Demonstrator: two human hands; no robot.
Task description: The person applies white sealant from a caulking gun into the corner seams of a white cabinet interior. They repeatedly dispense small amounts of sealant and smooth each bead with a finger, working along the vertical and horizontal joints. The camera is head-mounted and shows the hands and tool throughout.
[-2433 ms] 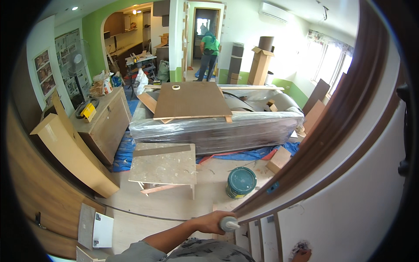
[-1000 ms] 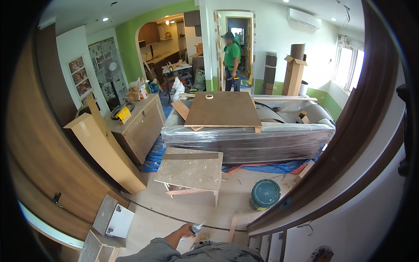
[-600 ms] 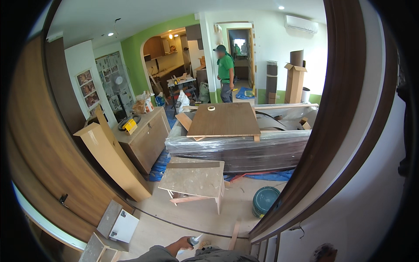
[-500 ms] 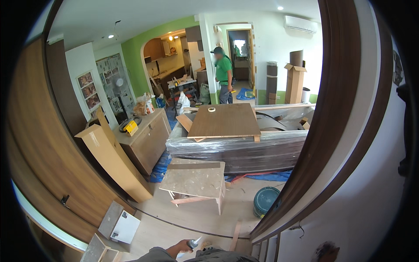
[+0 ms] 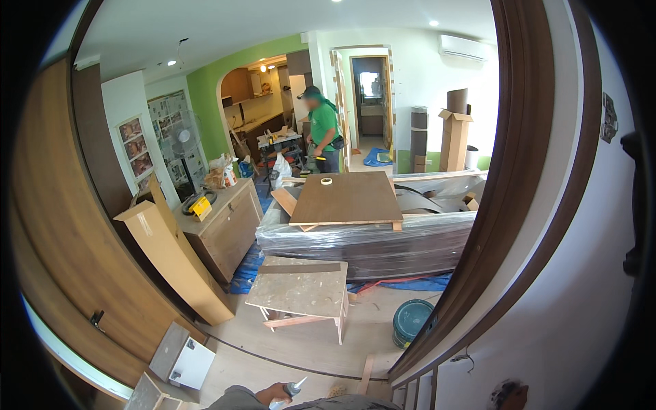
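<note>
At the lower edge, my left hand is closed around a sealant tube. The tube has a grey collar and a pale, pointed nozzle tilted up to the right. My grey sleeve comes in from the left of that hand. The tube's lower part is hidden by my fingers and the picture's edge. My right hand does not show. Ahead of me on the floor stands a low, paint-spotted work bench.
A lidded teal bucket stands by the right door frame. Beyond the bench, a brown board with a tape roll lies across a plastic-wrapped unit. A long carton leans left, near a wooden cabinet. A co-worker stands behind.
The co-worker has moved left, toward the cluttered work table by the arch. My view has shifted slightly. My left hand still holds the sealant tube, a little lower and farther left in the picture.
</note>
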